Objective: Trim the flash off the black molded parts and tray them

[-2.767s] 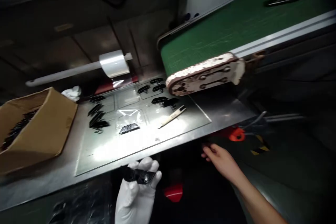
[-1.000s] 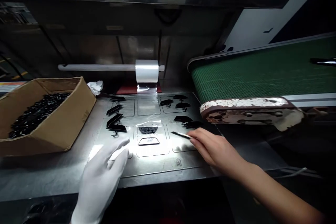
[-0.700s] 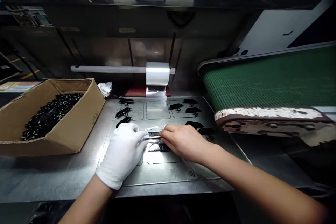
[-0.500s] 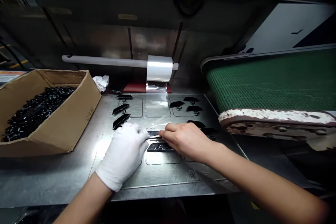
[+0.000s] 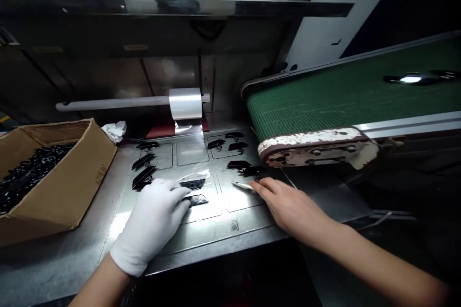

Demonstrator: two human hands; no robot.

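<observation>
My left hand, in a white glove, lies on the steel template plate with its fingers spread. The fingertips touch a black plastic part. Just behind that part sits another black part under a piece of clear film. My bare right hand rests on the plate to the right with fingers stretched out. Its fingertips are at the end of a thin pale blade tool lying flat on the plate. More black parts lie in the plate's outlined fields.
A roll of clear film hangs on a rod behind the plate. At the left stands a cardboard box full of black parts, with a white rag beside it. A green conveyor belt rises at the right, over the bench corner.
My right hand has drawn back to the right from the film-covered part, and the blade tool now lies on the plate. My left hand has slid slightly toward me.
</observation>
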